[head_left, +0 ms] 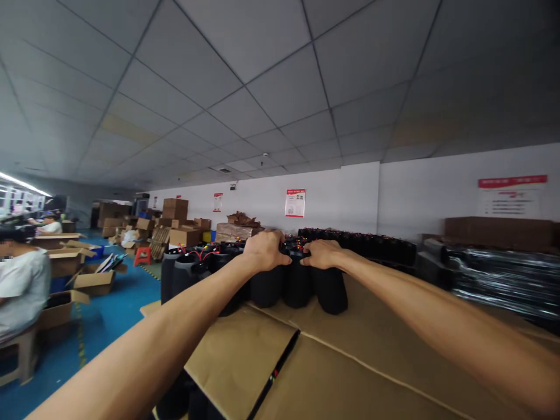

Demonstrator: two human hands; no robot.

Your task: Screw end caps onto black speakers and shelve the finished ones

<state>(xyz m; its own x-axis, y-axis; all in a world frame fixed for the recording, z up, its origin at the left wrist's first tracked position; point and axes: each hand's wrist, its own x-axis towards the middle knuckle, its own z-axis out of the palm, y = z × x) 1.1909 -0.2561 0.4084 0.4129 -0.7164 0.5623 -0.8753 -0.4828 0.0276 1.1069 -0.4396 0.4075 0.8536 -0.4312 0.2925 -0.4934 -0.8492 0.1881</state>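
Hands meet closely over a cluster of black cylinders, the left hand (268, 249) and the right hand (322, 255) set just beside each other with their thumbs pointing inward. Both are partly closed, palms down, fingers bent over the cylinder tops; the fingertips are hidden, so I cannot tell whether either has a firm hold. Directly under the left hand stands one black cylinder (266, 290), another shows between the hands, and a third, slightly tilted, is below the right hand. More cylinders, topped with red wires (202, 254), crowd to the left of the grip. All of these rest on a cardboard sheet (371, 350), which spreads toward the wearer beneath both forearms; through a dark slot in it, nearer than the grip, small red and green specks show. Beyond the right hand runs a long row of black pieces (363, 248), and farther right lies a plastic-wrapped stack (503, 280). Well apart, left of the grip, are a red stool (142, 255), an open carton (98, 281) and a seated co-worker (21, 289).
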